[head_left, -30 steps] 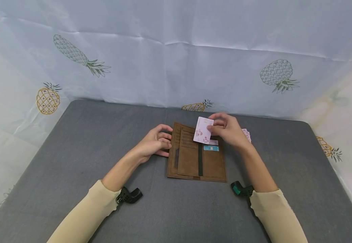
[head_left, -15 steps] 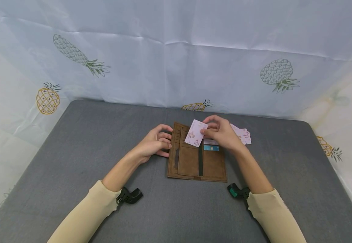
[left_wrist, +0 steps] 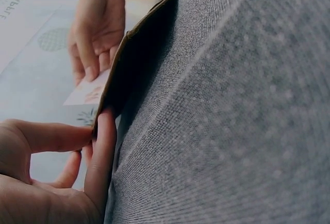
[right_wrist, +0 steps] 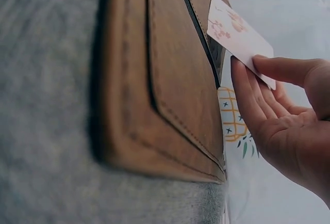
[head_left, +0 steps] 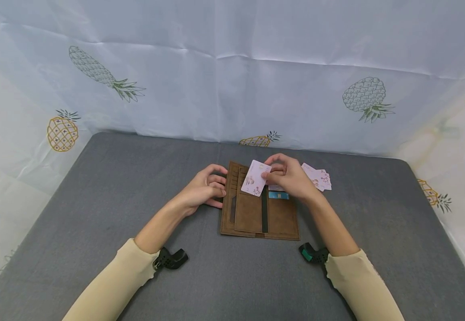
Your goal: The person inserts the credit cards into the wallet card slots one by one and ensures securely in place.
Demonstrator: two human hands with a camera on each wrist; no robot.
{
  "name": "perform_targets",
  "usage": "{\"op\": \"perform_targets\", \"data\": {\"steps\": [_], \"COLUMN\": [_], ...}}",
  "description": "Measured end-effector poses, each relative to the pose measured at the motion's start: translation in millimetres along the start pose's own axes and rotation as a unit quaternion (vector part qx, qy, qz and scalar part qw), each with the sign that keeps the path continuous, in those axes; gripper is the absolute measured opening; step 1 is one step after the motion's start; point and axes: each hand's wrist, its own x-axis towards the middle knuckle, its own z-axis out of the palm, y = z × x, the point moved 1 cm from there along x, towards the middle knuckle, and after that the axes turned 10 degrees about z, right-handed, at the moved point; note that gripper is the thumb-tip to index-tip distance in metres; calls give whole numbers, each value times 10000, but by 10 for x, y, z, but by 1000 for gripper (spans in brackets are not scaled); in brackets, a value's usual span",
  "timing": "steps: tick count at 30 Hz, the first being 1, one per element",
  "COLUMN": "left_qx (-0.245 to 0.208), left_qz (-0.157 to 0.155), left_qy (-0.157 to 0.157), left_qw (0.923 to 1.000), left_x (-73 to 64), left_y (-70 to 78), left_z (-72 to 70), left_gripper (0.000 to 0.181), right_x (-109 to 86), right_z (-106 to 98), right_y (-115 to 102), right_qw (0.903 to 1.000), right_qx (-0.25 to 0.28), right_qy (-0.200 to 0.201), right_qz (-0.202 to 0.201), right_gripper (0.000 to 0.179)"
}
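Note:
A brown wallet (head_left: 248,216) lies open on the grey table, with card slots and a dark strip near its middle. My left hand (head_left: 202,189) pinches its left edge; in the left wrist view, fingers (left_wrist: 100,167) lie on both sides of that edge. Over the wallet's upper part, my right hand (head_left: 290,178) holds a pink card (head_left: 255,178) with a flower print, between thumb and fingers. The right wrist view shows the card (right_wrist: 237,30) tilted above the wallet. A blue card (head_left: 278,195) sits in a right-hand slot, with a pale card just above it, partly hidden by the hand.
Several pink cards (head_left: 320,177) lie fanned on the table (head_left: 369,214) to the right of the wallet, partly behind the right hand. A pale cloth (head_left: 232,89) with pineapple prints hangs behind the table's far edge.
My right hand has moved left and slightly down with the pink card, which now covers the upper left slots. The fanned cards show more. The left hand and wallet have stayed still.

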Motion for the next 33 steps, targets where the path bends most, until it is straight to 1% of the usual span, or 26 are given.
{"op": "perform_targets", "data": {"steps": [4, 8, 16, 22, 26, 33], "left_qx": [4, 10, 20, 6, 18, 43], "left_qz": [9, -5, -13, 17, 39, 35], "left_qy": [0, 9, 34, 44, 28, 43], "left_qw": [10000, 10000, 10000, 10000, 10000, 10000], "left_x": [5, 9, 14, 9, 10, 1], "left_y": [-8, -12, -23, -17, -24, -11], "left_z": [-3, -8, -6, 2, -1, 9], "left_gripper": [58, 58, 59, 59, 58, 58], "right_x": [4, 2, -2, -22, -19, -10], "right_z": [20, 33, 61, 77, 81, 82], "right_y": [4, 5, 7, -6, -3, 16], "right_qw": [10000, 9999, 9977, 9947, 9929, 9889], "right_qx": [8, -100, -493, -841, -960, -1295], "right_qy": [-42, -60, -221, -356, -434, -447], "right_qz": [-35, -97, -404, -478, -561, -571], "right_gripper": [33, 33, 33, 32, 32, 28]}}
